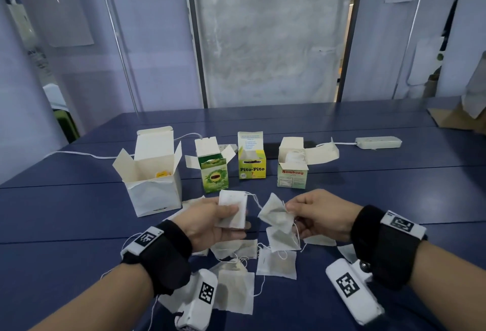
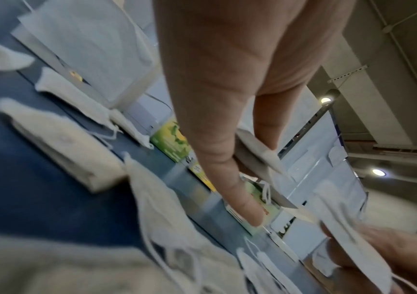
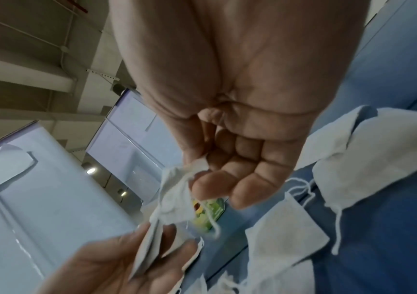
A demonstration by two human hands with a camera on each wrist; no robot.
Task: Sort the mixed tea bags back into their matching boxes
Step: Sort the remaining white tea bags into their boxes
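Note:
My left hand (image 1: pixel 223 215) holds a flat white tea bag (image 1: pixel 232 211) above the table, thumb on its face. My right hand (image 1: pixel 302 212) pinches the corner of a crumpled tea bag (image 1: pixel 276 215) that hangs beside the first. In the right wrist view that pinched tea bag (image 3: pixel 174 201) dangles with its string. Several loose tea bags (image 1: pixel 276 262) lie on the blue table (image 1: pixel 79 212) under my hands. Behind them stand open boxes: a big white box (image 1: pixel 155 186), a green box (image 1: pixel 214 175), a yellow Pito-Pito box (image 1: pixel 252 169) and a Sambong box (image 1: pixel 292 175).
A white power strip (image 1: pixel 378 142) with its cable lies at the back right. A brown cardboard box (image 1: pixel 452 118) sits at the far right edge. A dark flat object (image 1: pixel 272 150) lies behind the boxes. Glass partitions close off the far side.

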